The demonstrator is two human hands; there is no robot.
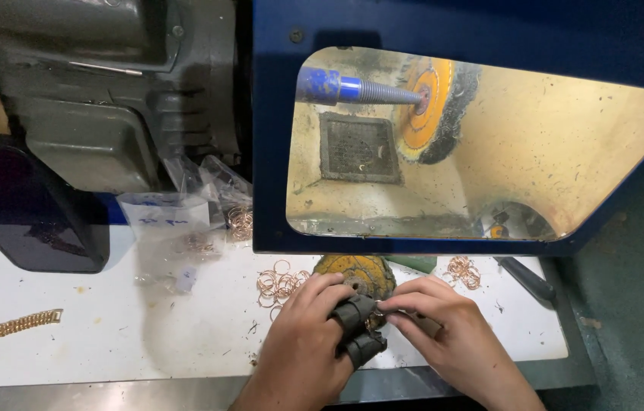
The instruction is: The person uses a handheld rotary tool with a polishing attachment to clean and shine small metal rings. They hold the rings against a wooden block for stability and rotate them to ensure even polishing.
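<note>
My left hand (303, 342) is at the front of the white bench, with dark protective wraps (358, 327) on its fingers. Those fingers pinch a small gold ring (374, 320). My right hand (451, 331) meets it from the right and grips a thin tool (422, 323) whose tip touches the ring. A spare yellow buffing wheel (360, 272) lies just beyond my fingers. Loose gold rings (280, 283) lie in a pile to its left. Another pile of rings (463, 272) lies on the right.
A blue polishing hood (276, 152) holds a yellow buffing wheel (428, 103) on a threaded spindle. A grey motor (109, 91) stands at the left. Plastic bags (166, 217), a gold chain (10, 329), a dark box (29, 209) and a black-handled tool (526, 279) lie on the bench.
</note>
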